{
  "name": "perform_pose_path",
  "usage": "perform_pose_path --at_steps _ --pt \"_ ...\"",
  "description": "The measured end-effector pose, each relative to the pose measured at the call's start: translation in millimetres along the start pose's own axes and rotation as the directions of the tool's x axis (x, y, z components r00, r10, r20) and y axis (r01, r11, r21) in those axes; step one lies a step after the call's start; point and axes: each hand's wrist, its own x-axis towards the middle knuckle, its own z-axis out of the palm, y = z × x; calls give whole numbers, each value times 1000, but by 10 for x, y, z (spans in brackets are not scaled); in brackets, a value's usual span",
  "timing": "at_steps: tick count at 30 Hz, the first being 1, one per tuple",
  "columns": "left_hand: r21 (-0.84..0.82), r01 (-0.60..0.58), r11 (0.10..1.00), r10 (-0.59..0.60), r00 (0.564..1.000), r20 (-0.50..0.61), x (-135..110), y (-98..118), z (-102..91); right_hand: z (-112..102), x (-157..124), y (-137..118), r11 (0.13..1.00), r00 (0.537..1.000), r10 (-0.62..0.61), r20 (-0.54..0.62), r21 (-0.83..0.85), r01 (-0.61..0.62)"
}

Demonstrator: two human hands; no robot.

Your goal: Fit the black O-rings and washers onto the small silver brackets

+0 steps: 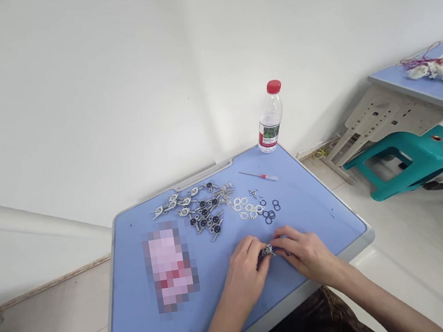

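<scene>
Pinching a small metal fitting (267, 251) between closed left fingers (251, 247) and right fingers (281, 237), just above the desk's front edge (287, 309); stiff, light, slippery-looking, best gripped by its rim.

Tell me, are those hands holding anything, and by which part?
Yes: the left hand and right hand pinch one small metal fitting between their fingertips. The fingers hide exactly which part of it they grip.

A small metal fitting (266, 251) with a dark centre sits pinched between the left hand (244, 273) and right hand (307, 254), with loose black O-rings (269, 215) and flat metal gaskets (246, 207) just beyond them.
</scene>
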Motion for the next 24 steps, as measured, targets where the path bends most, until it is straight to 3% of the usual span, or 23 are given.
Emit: perform_pose_path --at_steps 9,13,24 --pt "88 -55 995 56 998 -16 -10 -13 -12 -5 52 -87 991 998 63 21 115 -65" --pt "101 -86 991 88 996 -20 -13 -28 -48 18 78 -83 995 999 32 -4 97 -31" --pt "11 -8 1000 8 1000 -16 12 -54 -46 113 42 -23 996 998 1 -68 85 5"
